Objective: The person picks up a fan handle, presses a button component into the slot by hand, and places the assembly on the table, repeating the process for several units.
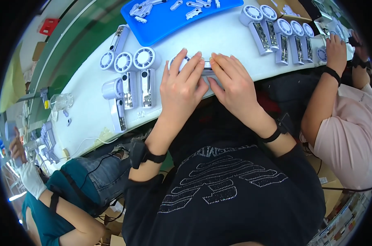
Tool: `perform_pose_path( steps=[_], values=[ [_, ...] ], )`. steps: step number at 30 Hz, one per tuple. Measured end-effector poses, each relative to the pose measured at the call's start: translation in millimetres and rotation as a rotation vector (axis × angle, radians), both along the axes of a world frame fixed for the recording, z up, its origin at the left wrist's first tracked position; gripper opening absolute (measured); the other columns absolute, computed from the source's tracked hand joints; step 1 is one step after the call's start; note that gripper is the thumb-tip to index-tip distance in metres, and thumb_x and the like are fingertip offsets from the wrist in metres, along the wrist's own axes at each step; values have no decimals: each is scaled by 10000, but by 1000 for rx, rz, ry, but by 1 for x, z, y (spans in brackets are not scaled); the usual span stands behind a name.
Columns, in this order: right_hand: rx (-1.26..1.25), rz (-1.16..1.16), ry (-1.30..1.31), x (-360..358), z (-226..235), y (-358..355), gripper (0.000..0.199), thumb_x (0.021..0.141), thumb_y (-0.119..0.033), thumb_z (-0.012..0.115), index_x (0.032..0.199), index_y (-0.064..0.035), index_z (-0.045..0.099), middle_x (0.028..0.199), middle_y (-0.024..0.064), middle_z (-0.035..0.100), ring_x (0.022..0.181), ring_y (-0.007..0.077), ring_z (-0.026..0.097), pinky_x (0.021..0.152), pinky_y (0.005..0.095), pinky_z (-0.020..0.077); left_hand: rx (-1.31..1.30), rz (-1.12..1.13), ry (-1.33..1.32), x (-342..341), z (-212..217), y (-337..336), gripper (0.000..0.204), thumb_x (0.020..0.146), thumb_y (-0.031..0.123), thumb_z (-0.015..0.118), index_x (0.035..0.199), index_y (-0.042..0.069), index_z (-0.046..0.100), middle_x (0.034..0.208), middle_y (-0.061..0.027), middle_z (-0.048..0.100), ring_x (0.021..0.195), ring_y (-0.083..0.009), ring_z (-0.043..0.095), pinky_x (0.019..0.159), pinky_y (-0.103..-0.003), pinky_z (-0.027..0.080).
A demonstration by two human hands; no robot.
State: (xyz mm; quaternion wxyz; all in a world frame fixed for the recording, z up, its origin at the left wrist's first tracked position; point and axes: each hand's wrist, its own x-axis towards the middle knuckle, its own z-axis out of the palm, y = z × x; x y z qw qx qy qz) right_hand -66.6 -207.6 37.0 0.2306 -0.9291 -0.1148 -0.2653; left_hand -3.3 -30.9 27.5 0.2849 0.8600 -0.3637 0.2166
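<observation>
So we've got a lavender handheld fan (207, 71) between our hands at the near edge of the white table (85, 88). Our left hand (182, 87) has its fingers bent over the round end, and our right hand (236, 83) has its fingers bunched on the other end, both gripping; can't tell if it's lifted. Fan cluster (144, 58) left, fan row (284, 28) right, blue tray (155, 35) beyond.

Forearms (168, 128) angled inward; left fingers (187, 69), right fingers (226, 69) bent, nearly meeting.

Round-headed lilac plastic units (144, 58) lie before and right of a blue oblong plastic tray (157, 30) holding slim lilac plastic pieces (193, 13).
</observation>
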Motion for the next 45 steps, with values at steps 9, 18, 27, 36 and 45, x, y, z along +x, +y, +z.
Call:
perform_pose_path(
  steps=[9, 18, 27, 36, 45],
  values=[
    [265, 50, 83, 8, -14, -21, 406, 917, -62, 813, 1315, -17, 752, 1351, 156, 733, 1202, 346, 724, 1055, 410, 569, -60, -73, 10, 11, -5, 4, 370, 811, 69, 799, 1182, 73, 799, 1365, -46, 745, 1405, -324, 619, 1046, -516, 546],
    [542, 19, 177, 41, 28, -36, 354, 932, -124, 824, 1271, -30, 780, 1197, 149, 794, 1104, 287, 762, 968, 347, 583, 7, 40, -118, -3, 39, 34, 456, 759, 94, 894, 1194, 68, 757, 1223, -71, 714, 1226, -333, 639, 997, -495, 506],
    [-73, -372, 390, 212, 30, 1, 310, 935, -242, 778, 1187, -70, 833, 1152, 199, 811, 1068, 379, 783, 926, 454, 637, -107, 867, 52, 28, 44, 232, 450, 843, 195, 910, 1206, -7, 738, 1163, -168, 730, 1127, -383, 609, 994, -499, 498],
    [-81, -350, 378, 228, 31, 13, 192, 926, -54, 660, 1046, -29, 809, 1107, 233, 798, 1034, 416, 781, 891, 500, 641, -112, 742, -124, 46, 62, 140, 429, 951, 199, 801, 1314, -15, 718, 1527, -220, 541, 1430, -415, 488, 1154, -543, 428],
    [638, 179, -141, 53, 35, 68, 134, 970, -33, 740, 1102, -25, 757, 1132, 179, 769, 1045, 393, 745, 905, 438, 601, -437, 462, -216, 24, 78, 88, 286, 955, 35, 761, 1236, -13, 740, 1377, -197, 664, 1299, -366, 605, 1095, -472, 488]
  ],
)
